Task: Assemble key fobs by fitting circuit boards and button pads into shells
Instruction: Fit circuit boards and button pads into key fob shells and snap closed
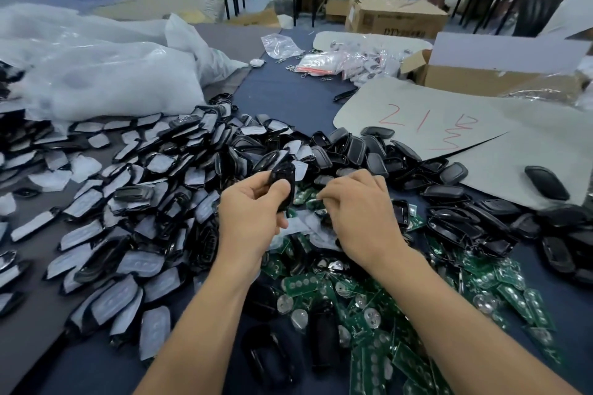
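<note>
Holding one black shell up in your left hand over the heap.
Your thumb and curled fingers grip the glossy, long, dark shell, which stands nearly upright above the table. Your right hand rests knuckles-up on the green boards, fingertips bent down among them; you cannot tell whether they pinch one. Shells lined with white pads lie heaped to your left, bare ones right, by a grey card.

Bare left forearm, bare right forearm, bare wrists, ungloved left hand, ungloved right hand
</note>
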